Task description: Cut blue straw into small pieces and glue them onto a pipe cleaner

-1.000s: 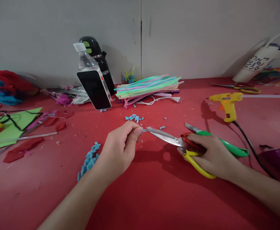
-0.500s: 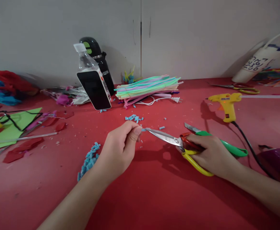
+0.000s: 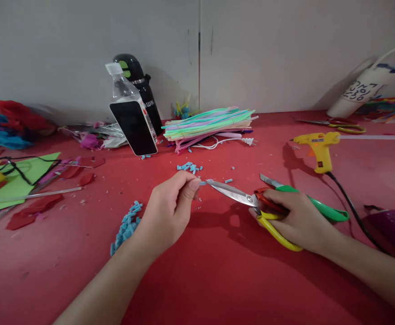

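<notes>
My left hand is closed in a pinch on a short blue pipe cleaner piece, whose end sticks out past the thumb; the rest is hidden in the fingers. My right hand is closed around the red and yellow handles of a pair of scissors. The blade tips are at the end of the blue piece, and I cannot tell whether they touch it. A heap of cut blue pieces lies beside my left wrist. Beyond the fingers is a smaller pile of blue bits.
A green-handled cutter lies beside my right hand. Behind stand a phone against a plastic bottle, a black flask and a pipe cleaner bundle. At right are a yellow glue gun and a purple object.
</notes>
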The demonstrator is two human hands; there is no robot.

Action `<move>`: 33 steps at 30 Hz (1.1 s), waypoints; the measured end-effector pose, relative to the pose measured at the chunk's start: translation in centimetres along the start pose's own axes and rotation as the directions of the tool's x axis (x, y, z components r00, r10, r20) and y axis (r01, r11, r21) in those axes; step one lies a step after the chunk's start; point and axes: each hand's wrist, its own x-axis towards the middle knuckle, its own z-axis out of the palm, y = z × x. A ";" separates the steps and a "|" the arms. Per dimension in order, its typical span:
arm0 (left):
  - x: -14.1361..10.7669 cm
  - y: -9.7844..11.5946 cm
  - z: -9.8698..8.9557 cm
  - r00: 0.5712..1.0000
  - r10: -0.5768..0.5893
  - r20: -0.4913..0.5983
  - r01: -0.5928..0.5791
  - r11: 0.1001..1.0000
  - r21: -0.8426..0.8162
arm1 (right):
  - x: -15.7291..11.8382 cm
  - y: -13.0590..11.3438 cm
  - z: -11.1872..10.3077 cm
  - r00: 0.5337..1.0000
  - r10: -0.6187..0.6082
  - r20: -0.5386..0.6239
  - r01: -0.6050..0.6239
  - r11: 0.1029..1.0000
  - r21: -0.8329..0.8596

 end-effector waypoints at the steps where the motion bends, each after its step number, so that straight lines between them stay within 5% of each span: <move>1: 0.0 0.0 0.0 1.000 -0.002 0.000 0.002 1.000 -0.001 | 0.0 0.0 0.0 1.000 -0.003 0.003 0.003 1.000 0.001; 33: 0.4 -0.5 -1.1 0.998 0.045 0.046 -0.050 0.993 0.110 | 0.1 -0.1 0.0 1.000 0.004 -0.019 -0.005 1.000 -0.029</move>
